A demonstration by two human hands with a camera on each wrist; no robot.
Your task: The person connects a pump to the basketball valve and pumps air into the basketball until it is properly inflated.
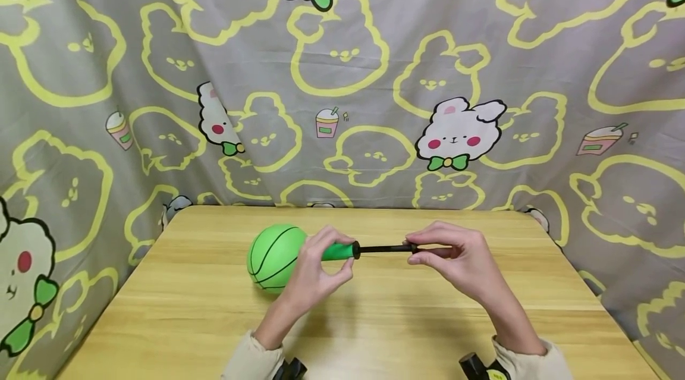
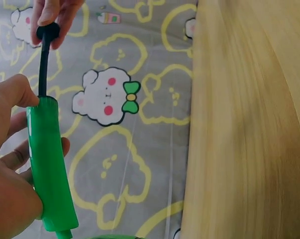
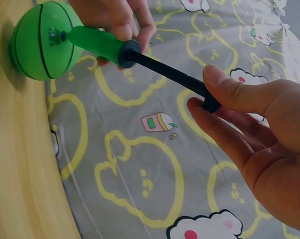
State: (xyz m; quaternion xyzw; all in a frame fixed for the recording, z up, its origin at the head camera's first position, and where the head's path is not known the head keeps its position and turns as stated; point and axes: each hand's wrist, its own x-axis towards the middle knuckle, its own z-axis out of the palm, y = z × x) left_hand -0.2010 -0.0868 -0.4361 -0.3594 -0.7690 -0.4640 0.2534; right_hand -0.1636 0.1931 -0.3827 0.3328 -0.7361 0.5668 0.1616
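Note:
A green hand pump is held level above the table, its black rod drawn out to the right. My left hand grips the green barrel near its black collar. With thumb and fingertips, my right hand pinches the black handle at the rod's end. At the pump's other end is a green ball with black seam lines, partly hidden behind my left hand. In the right wrist view the pump's nozzle end meets the ball at a clear fitting.
The wooden table spreads beneath both hands. A grey curtain with yellow outlines and white rabbit faces hangs behind the table and along its sides. Dark wrist devices sit at both cuffs.

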